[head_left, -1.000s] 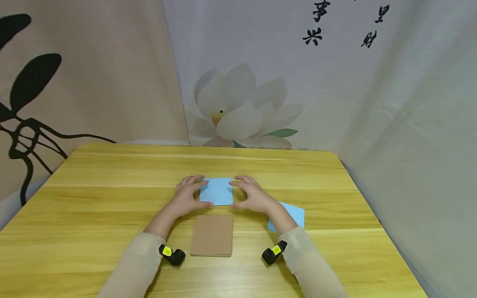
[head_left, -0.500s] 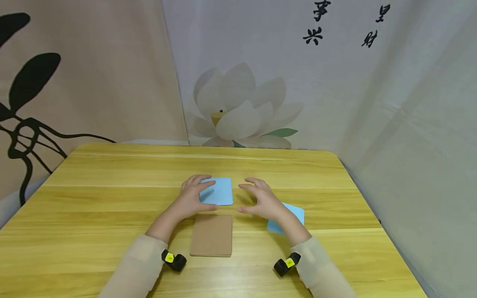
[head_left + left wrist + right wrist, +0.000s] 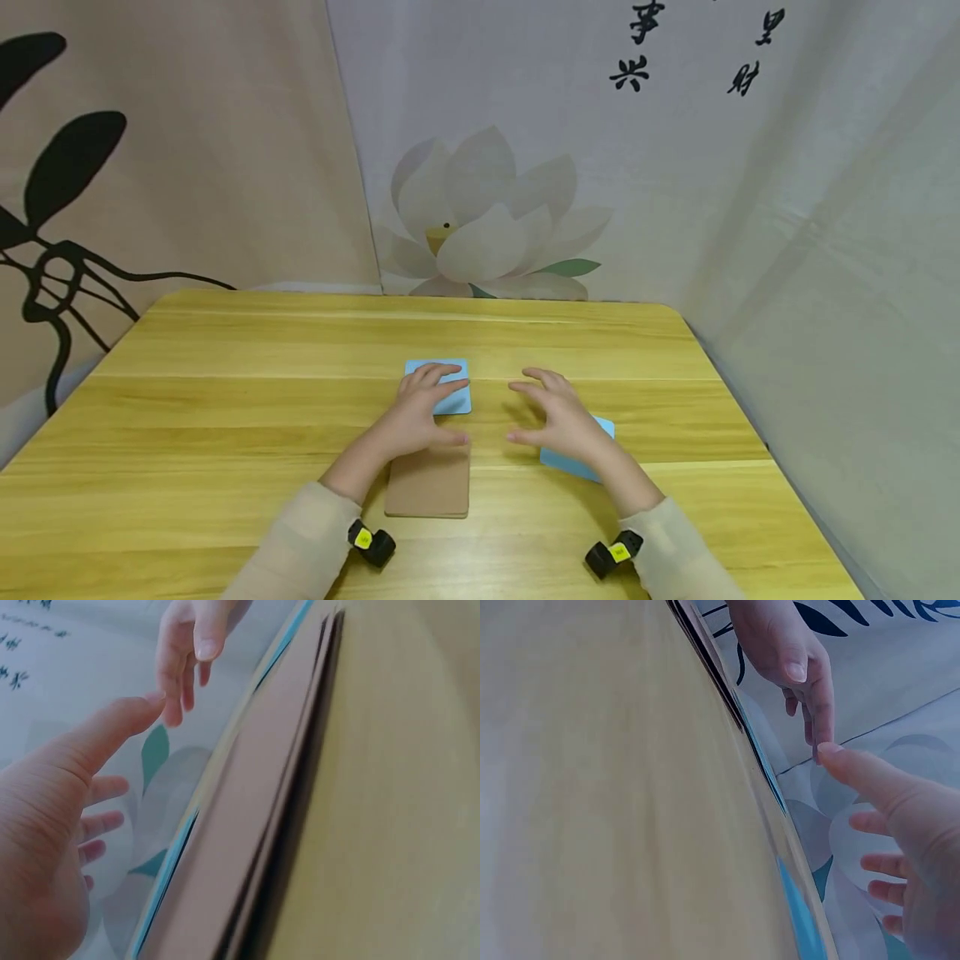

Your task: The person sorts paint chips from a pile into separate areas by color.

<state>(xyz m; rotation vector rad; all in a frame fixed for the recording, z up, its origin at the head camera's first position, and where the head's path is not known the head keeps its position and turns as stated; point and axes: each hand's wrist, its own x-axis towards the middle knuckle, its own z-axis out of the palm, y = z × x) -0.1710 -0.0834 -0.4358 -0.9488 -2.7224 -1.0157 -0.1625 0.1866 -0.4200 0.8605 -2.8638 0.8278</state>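
My left hand (image 3: pixel 422 417) hovers over the near left part of a square light-blue card (image 3: pixel 456 403) and the far edge of a square brown board (image 3: pixel 427 490), fingers spread and holding nothing. To its right, my right hand (image 3: pixel 558 419) is also spread and holds nothing. Beneath that hand and wrist lies a second light-blue card (image 3: pixel 564 463), set at an angle and partly hidden. In the left wrist view the brown board (image 3: pixel 247 765) shows layered edges, like thin pieces stacked. The right wrist view has the right thumb and loose fingers (image 3: pixel 889 864) above the table.
A wood-grain table (image 3: pixel 225 400) carries the cards and board. Behind it hangs a pale curtain (image 3: pixel 495 83) with a printed lotus and black characters. Each wrist wears a small black camera, one on the left (image 3: pixel 372 546) and one on the right (image 3: pixel 613 554).
Both hands have left the sides of the far blue card. The left moved right and nearer, now overlapping the card and board; the right moved right and nearer. The cards and board stayed put.
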